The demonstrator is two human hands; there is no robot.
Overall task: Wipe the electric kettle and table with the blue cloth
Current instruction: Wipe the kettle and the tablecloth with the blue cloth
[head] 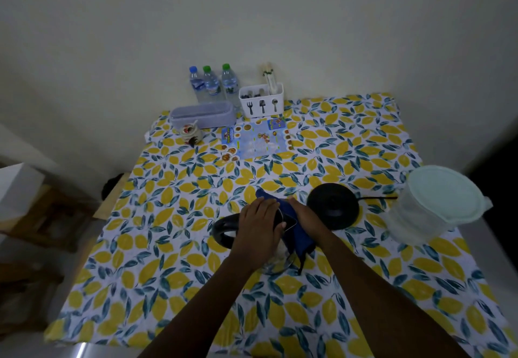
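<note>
Kettle (252, 234) sitting mid-table (168, 287) on lemon-print cover, black handle sticking out leftward. Left hand (259, 223) pressing palm-down on kettle top, fingers spread, steadying it. Right hand (304, 218) clutching blue cloth (295, 234) against kettle's right side. Black base (333, 206) lying just beside, right of kettle. Lidded tub (437, 203) resting at right edge.
</note>
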